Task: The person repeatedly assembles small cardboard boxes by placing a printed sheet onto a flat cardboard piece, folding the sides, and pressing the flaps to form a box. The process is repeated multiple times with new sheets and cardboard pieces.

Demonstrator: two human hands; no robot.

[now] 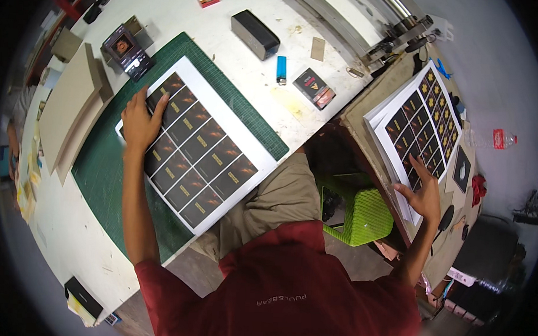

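Note:
A white-bordered sheet printed with rows of dark rectangles lies on the green cutting mat in front of me. Over its upper left part rests my left hand, thumb and fingers apart. To my right, my right hand reaches to the near end of a stack of printed sheets on a side table. Its thumb stands out toward the stack's edge while the fingers spread over the top sheet. Neither hand is visibly closed round a sheet.
Beyond the mat are a dark speaker, a blue lighter, a dark pack and a propped phone. Grey boards stand at the left. A green woven stool sits between the tables; a bottle lies far right.

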